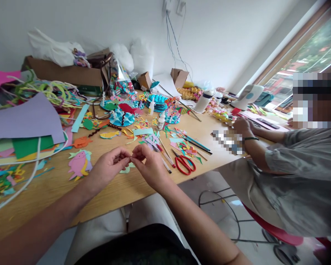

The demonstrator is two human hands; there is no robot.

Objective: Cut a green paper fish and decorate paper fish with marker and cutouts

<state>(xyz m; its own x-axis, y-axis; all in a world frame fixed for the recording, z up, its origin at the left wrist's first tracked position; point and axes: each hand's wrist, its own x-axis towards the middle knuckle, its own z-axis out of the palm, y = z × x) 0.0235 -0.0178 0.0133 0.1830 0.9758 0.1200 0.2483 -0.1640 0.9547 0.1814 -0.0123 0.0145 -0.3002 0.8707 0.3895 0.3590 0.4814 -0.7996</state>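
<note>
My left hand (112,162) and my right hand (148,164) meet above the front of the wooden table, fingertips pinched together. Whatever lies between them is too small to make out. Beneath the fingers lies a pale green paper cutout (127,168), partly hidden by my hands. A pink paper fish (79,162) with yellow and green parts lies left of my left hand. Right of my right hand are red-handled scissors (184,164) and several pens (165,161). Behind the hands lie a yellow paper fish (109,135) and a white glue bottle (161,121).
Paper scraps (151,140) are strewn mid-table. Blue decorated paper hats (122,117) stand behind them. Purple paper (24,117) and pipe cleaners (41,90) pile up at left, before a cardboard box (63,76). At right a co-worker in a grey shirt (306,165) sits working at the table.
</note>
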